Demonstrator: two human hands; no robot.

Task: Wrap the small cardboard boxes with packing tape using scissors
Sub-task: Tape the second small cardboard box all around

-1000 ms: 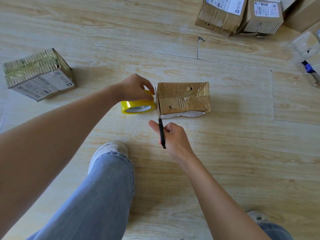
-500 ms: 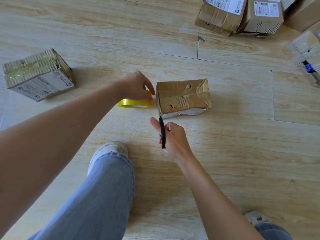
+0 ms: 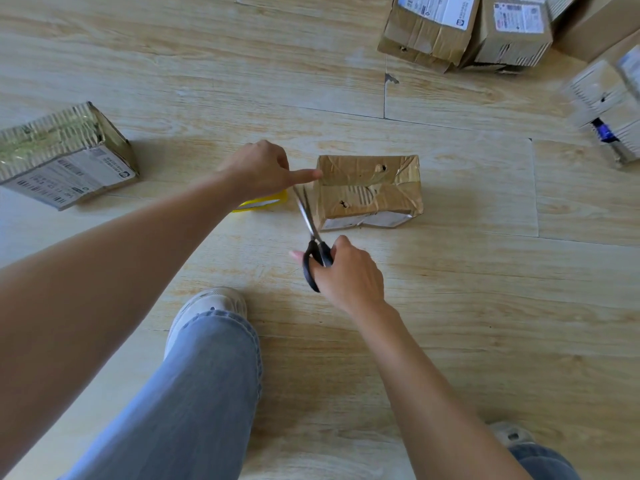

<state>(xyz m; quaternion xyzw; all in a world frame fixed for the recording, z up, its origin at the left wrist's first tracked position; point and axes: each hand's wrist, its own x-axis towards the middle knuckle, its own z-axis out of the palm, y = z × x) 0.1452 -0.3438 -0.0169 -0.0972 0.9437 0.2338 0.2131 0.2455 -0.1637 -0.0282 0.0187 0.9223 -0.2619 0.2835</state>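
- Far left, a small cardboard box (image 3: 69, 168) lies tilted on the floor. Its ribbed top is glossy with tape and a printed white label faces you.
- Your left hand (image 3: 258, 168) hovers left of centre with most fingers curled down onto the yellow tape roll (image 3: 263, 203). One finger is held straight out to the right, its tip touching the upper left corner of the middle box. The hand hides most of the roll, so you see only its near rim.
- The scissors (image 3: 308, 216) sit between the roll and the middle box, blades parted in a narrow V that points away from you. The blades are bright metal and the handles black.
- The middle box (image 3: 370, 192) rests flat at centre. It is brown, sheathed in wrinkled shiny tape, with two small punctures and a white label on its near side.
- Your right hand (image 3: 353, 275), just near of that box, grips the scissor handles with fingers and thumb through the loops.
- Far right, a pile of labelled boxes (image 3: 467, 29) leans together.
- The floor (image 3: 485, 289) is pale wood-grain planking with thin seams.
- Near you are a leg in blue jeans (image 3: 194, 393) and a light shoe (image 3: 204, 306).
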